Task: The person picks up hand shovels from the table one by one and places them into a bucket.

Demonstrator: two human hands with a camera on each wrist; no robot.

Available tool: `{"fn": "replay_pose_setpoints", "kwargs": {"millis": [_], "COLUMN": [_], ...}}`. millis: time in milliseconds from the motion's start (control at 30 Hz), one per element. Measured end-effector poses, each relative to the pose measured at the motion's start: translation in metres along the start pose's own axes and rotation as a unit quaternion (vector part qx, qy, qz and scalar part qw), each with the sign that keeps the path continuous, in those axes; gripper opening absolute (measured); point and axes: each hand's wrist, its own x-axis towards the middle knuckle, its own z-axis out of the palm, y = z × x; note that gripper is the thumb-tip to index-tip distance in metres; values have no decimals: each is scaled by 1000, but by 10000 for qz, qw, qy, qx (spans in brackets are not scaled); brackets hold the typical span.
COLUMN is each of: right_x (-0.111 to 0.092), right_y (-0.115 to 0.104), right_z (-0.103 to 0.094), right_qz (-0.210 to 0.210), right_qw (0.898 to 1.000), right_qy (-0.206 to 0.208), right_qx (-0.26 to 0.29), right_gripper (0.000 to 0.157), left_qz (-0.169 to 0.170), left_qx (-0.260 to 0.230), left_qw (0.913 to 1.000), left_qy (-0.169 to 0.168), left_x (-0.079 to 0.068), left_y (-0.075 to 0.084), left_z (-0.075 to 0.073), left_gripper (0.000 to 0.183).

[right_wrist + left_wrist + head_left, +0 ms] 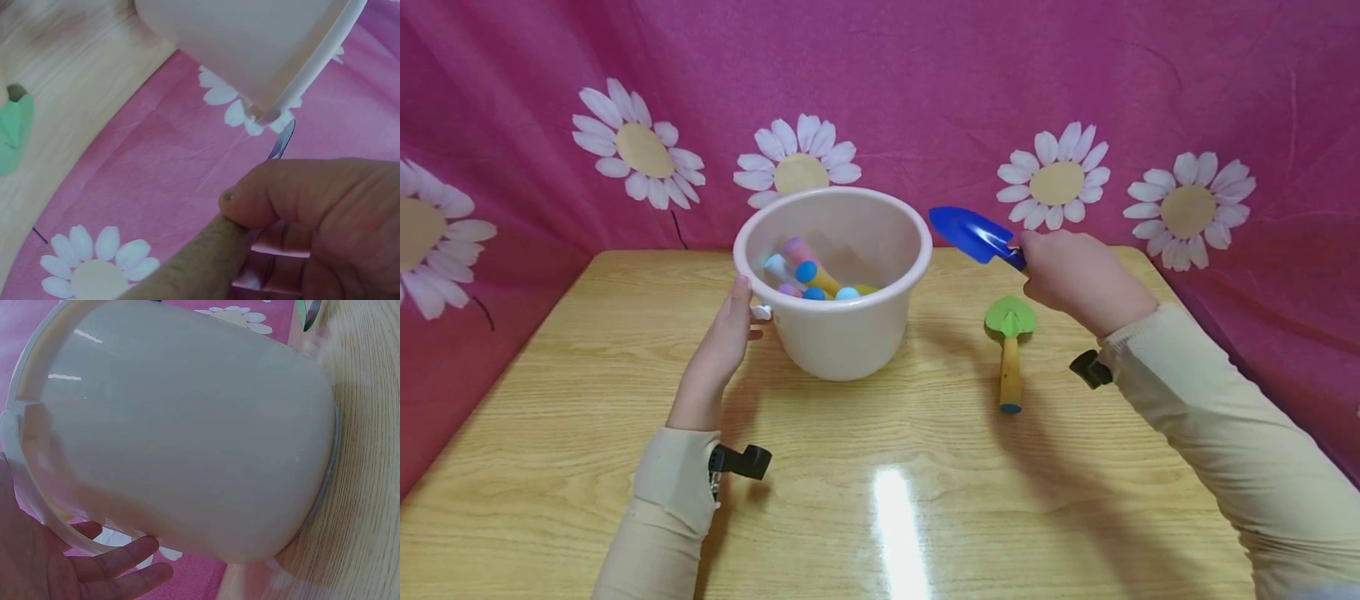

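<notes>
A pale, cream-pink bucket [842, 333] stands upright on the wooden table. Inside it lie several coloured rounded sticks [801, 250], pink, light blue and yellow with a blue end; their lower parts are hidden by the rim. My left hand [718, 350] rests against the bucket's left side, thumb at the rim and fingers loosely extended along the outer wall, as the left wrist view shows. My right hand [1082, 279] grips the handle of a small trowel with a blue blade [973, 233], held in the air just right of the bucket, blade pointing left.
A green hand trowel [1011, 350] with a wooden, blue-ended handle lies on the table right of the bucket. Pink cloth [925, 92] with white daisies hangs behind and beside the table [820, 500]. Light glares off the front of the tabletop.
</notes>
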Motion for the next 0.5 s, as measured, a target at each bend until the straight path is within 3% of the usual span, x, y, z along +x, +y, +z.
{"fn": "replay_pose_setpoints", "kwargs": {"millis": [200, 500], "right_x": [0, 2], "right_y": [-13, -25], "right_z": [-7, -13], "right_qz": [-222, -216], "right_qw": [9995, 9987], "right_qy": [194, 289], "right_qx": [-131, -350], "right_gripper": [9, 10], "left_qz": [9, 25], "left_qx": [27, 67], "left_qw": [10000, 10000], "left_qy": [0, 7], "left_x": [0, 0], "left_y": [-1, -1], "left_z": [0, 0], "left_gripper": [64, 65]}}
